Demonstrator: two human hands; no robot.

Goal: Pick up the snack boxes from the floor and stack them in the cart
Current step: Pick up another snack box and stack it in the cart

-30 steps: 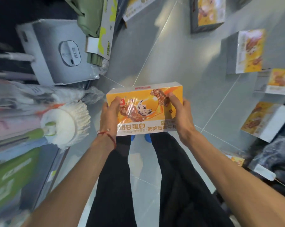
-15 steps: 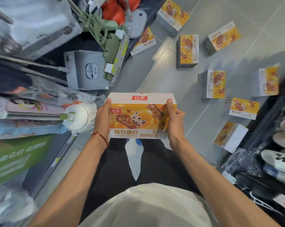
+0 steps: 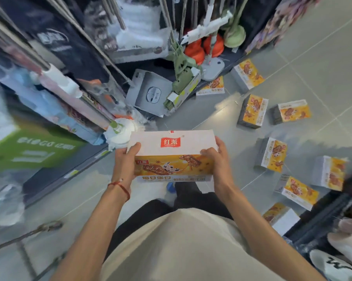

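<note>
I hold an orange and white snack box level in front of my waist. My left hand grips its left end and my right hand grips its right end, thumbs on top. Several more of the same snack boxes lie scattered on the grey tiled floor to the right, some flat, some on edge. One box lies against the base of the shelf. A thin metal frame shows at the lower left; whether it belongs to the cart I cannot tell.
A store shelf with mops, brooms, a grey dustpan box and orange plungers fills the left and top. A low dark rack with slippers lines the lower right. Open floor lies to the upper right.
The view has risen and swung left as I straighten up; the box stays in both hands and tips so its white top faces me. More of the shelf and floor boxes came into view.
</note>
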